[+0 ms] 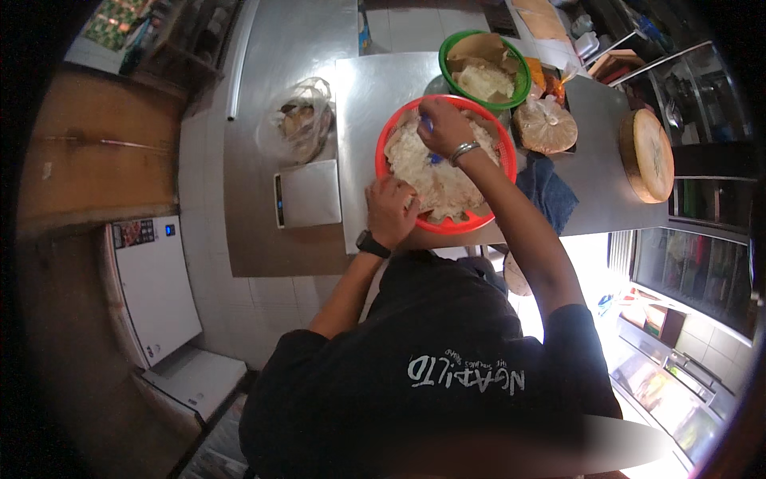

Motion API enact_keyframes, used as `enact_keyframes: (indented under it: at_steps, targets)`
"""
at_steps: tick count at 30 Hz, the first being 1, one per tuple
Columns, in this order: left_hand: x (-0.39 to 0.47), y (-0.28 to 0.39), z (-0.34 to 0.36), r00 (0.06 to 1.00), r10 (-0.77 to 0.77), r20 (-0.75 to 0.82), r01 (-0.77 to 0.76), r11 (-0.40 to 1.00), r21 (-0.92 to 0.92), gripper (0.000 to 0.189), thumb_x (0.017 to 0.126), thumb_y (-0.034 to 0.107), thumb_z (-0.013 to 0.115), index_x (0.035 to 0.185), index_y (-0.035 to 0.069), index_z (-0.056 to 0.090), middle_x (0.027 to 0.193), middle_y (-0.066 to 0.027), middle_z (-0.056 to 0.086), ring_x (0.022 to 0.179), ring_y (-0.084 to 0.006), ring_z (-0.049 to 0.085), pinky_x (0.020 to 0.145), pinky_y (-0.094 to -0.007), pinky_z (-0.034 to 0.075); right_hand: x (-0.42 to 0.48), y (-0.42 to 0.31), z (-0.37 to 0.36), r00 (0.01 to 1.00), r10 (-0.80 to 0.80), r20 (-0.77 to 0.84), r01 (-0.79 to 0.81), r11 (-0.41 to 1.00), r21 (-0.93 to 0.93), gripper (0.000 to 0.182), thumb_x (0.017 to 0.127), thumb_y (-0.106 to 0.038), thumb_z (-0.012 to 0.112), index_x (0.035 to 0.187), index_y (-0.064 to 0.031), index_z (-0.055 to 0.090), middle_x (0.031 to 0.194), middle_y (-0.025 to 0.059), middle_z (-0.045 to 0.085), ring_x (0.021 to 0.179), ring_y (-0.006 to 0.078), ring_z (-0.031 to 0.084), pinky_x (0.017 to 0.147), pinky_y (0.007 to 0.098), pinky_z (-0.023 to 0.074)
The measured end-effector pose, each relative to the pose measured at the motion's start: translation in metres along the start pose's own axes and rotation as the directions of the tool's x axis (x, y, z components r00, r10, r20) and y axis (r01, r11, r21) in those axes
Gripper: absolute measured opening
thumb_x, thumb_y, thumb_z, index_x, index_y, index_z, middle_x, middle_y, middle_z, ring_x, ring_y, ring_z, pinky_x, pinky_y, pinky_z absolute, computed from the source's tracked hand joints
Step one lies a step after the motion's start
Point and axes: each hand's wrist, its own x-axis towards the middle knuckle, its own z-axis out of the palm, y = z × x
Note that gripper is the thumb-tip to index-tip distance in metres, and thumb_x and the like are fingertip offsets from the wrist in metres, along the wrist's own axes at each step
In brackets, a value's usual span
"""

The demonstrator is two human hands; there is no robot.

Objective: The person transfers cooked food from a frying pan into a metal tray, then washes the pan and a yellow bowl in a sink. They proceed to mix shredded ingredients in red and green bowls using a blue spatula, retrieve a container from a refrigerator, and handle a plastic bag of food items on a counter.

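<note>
A red plastic colander basket (508,161), lined with brown paper, stands on the steel table before me. It holds white, clumpy food (413,146) that looks like cooked rice. My right hand (446,126) is over the far part of the basket, its fingers closed around a blue utensil (435,159), whose lower end reaches the food. Most of that utensil is hidden by the hand. At the near left rim, my left hand (390,206) curls its fingers over the basket's edge and paper lining.
Behind stands a green basket (444,63) with paper and similar white food. Rightward are a tied plastic bag (546,124), a dark blue cloth (549,188) and a round wooden chopping block (649,155). A kitchen scale (310,193) and a clear plastic bag (299,123) lie left.
</note>
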Motion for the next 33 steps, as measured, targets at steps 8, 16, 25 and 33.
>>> enact_keyframes:
  at_steps: [8,16,25,33]
  targets:
    - [0.027,-0.015,-0.011,0.996,0.048,0.075,-0.057,0.991,0.121,0.026,0.085,0.031,0.067,0.101,0.010,0.070,0.128,-0.0077,0.058,0.133,-0.0396,0.036,0.110,-0.0607,0.017,-0.042,-0.006,-0.046,0.772,0.419,0.479,-0.271,0.897,-0.349,0.030,0.076,-0.019,0.062,0.097,0.0024,0.066,0.101,0.0235,0.067,0.097,0.0358,0.066,0.088,0.0443,0.0509]
    - [0.023,-0.018,0.012,0.872,0.065,0.484,-0.210,0.945,0.250,0.044,0.091,0.047,0.051,0.097,0.009,0.073,0.103,-0.0064,0.070,0.132,-0.0384,0.040,0.111,-0.0693,0.002,-0.067,0.015,-0.090,0.866,0.246,0.436,-0.052,0.910,-0.411,0.020,0.078,-0.016,0.057,0.090,-0.0053,0.069,0.086,0.0200,0.069,0.082,0.0350,0.068,0.075,0.0446,0.0540]
    - [0.033,-0.011,0.009,0.834,0.004,0.552,-0.211,0.927,0.311,0.035,0.090,0.045,0.053,0.096,0.017,0.073,0.110,-0.0019,0.069,0.133,-0.0357,0.039,0.113,-0.0664,-0.002,-0.042,0.044,-0.002,0.839,0.221,0.497,0.024,0.898,-0.440,0.024,0.080,-0.014,0.055,0.097,-0.0036,0.068,0.093,0.0193,0.070,0.087,0.0356,0.068,0.078,0.0470,0.0531]
    - [0.029,-0.018,0.019,0.907,0.058,0.417,-0.166,0.959,0.229,0.028,0.079,0.037,0.063,0.087,0.013,0.074,0.101,-0.0049,0.069,0.129,-0.0363,0.043,0.113,-0.0649,0.001,-0.084,0.078,-0.002,0.683,0.122,0.720,0.084,0.966,-0.244,0.037,0.073,-0.010,0.056,0.109,-0.0097,0.067,0.093,0.0170,0.069,0.086,0.0351,0.068,0.075,0.0464,0.0536]
